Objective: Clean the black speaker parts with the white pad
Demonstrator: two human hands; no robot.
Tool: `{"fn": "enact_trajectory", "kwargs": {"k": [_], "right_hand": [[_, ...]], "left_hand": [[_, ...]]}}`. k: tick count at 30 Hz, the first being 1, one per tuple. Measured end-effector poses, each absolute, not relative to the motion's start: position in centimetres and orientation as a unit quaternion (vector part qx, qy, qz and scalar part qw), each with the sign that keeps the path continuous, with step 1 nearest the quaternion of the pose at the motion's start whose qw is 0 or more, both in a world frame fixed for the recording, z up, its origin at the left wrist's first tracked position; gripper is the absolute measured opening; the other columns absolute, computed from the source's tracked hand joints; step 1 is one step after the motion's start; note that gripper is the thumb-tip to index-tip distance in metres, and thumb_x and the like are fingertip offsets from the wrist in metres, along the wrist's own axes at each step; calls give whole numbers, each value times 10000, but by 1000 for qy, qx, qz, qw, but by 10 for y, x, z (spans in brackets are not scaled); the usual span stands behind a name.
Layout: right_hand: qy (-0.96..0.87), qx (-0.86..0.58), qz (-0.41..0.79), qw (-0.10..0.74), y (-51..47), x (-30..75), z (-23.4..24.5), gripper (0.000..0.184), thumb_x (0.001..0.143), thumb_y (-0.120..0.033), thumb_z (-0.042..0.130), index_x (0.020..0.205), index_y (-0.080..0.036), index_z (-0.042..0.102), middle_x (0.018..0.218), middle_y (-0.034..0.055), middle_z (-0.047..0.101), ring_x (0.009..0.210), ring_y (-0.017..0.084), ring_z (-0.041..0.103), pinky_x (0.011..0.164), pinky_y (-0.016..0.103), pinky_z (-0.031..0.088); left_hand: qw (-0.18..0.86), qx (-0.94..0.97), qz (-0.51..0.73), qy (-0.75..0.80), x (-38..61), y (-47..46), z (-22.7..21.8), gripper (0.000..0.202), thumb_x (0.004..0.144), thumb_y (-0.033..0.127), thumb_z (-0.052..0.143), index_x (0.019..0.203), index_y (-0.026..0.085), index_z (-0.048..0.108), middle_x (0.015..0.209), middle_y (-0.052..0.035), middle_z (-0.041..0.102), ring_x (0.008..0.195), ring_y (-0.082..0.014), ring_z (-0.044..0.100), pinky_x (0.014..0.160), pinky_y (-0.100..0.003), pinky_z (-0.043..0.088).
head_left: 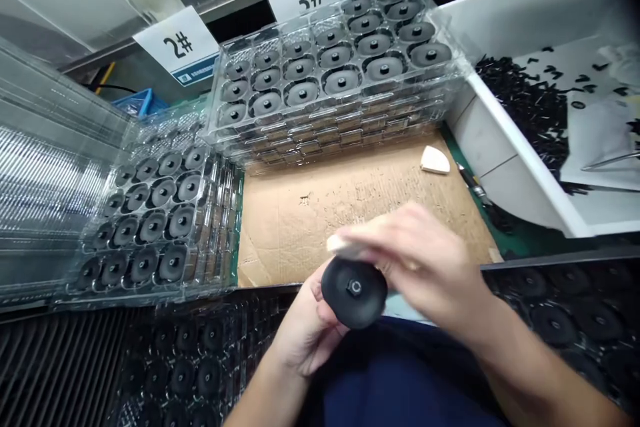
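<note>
My left hand (310, 327) is closed around a black round cup-shaped part (355, 293), whose wide face with a small ringed hub in the middle is turned up toward me. Blurred by motion, my right hand (420, 253) pinches a small white pad (339, 244) at the far rim of that part. Whether the pad touches the rim, I cannot tell. Beyond both hands a white wedge-shaped piece (435, 160) lies on the cardboard sheet (285, 233).
Stacked clear trays (330, 113) of black round parts stand behind the cardboard, with another stack (210, 233) at left. At right, a white bin (520, 153) holds small black pieces (530, 107); a knife-like tool (475, 185) lies beside it. More trayed parts (183, 367) sit lower left.
</note>
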State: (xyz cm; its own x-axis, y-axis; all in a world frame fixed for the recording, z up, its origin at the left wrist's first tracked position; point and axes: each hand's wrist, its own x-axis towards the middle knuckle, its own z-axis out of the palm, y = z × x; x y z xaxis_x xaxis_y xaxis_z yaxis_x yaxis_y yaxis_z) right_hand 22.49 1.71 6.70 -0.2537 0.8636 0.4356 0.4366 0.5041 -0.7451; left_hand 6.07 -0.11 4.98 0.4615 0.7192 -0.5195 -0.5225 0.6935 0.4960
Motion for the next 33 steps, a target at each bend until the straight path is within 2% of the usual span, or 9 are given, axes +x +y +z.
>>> {"fn": "enact_trajectory", "kwargs": {"k": [3,7,12,17,22,24,27,29,33], "right_hand": [[-648,-594,312,359,19,244,30,259,886,-205,522,1111,-258,638,926,7,685,840,158,595,752,288,467],[-592,-657,355,303,4,252,-31,382,863,-268,492,1235,-215,563,881,37,642,609,132,587,595,285,518],[-593,-676,327,292,-12,246,-58,309,875,-339,443,948,-185,701,1031,112,562,891,219,616,685,346,532],[-615,-668,317,274,-23,242,-53,317,809,-367,567,1057,-200,673,1090,107,563,616,148,603,575,330,522],[-610,-676,289,297,-4,244,-44,253,858,-279,480,989,-167,664,850,84,647,693,200,625,630,344,512],[-609,-670,285,315,9,237,-22,251,862,-264,488,1046,-177,634,931,81,675,723,192,634,640,329,513],[-628,-622,271,383,17,213,24,258,909,-276,451,1116,-214,593,1095,53,658,944,183,622,789,318,505],[-671,-537,275,431,14,196,51,248,920,-213,428,1100,-168,592,1038,66,673,940,177,616,824,323,493],[-715,-457,394,354,12,181,72,205,897,-141,448,1003,-170,620,906,28,689,798,138,641,702,254,498]], "left_hand": [[847,108,374,362,58,1,53,563,502,301,857,1036,258,684,1143,-32,673,908,-215,688,743,-251,577],[846,106,380,360,54,5,47,591,522,357,837,1079,252,672,1277,-57,604,1014,-267,658,781,-278,575],[848,101,390,345,51,7,35,569,651,408,744,1165,194,626,1201,-100,644,1095,-262,616,901,-295,518],[831,71,411,368,51,8,32,502,669,347,754,1132,193,632,1292,-89,594,1116,-263,605,903,-299,511],[813,51,424,395,55,8,28,585,665,332,765,1198,185,573,1261,-113,608,1088,-259,618,959,-349,470],[812,59,422,398,57,7,27,639,656,335,774,1234,194,543,1259,-114,605,1091,-259,612,973,-364,455],[805,88,428,401,57,6,27,651,650,320,782,1244,209,540,1167,-86,650,1081,-240,609,959,-345,460],[796,101,425,419,54,4,27,592,664,298,775,1213,215,569,1091,-64,678,1055,-216,617,936,-311,475],[768,109,444,450,50,3,31,496,650,282,786,1118,251,625,1080,-27,688,970,-169,642,821,-234,519]]}}
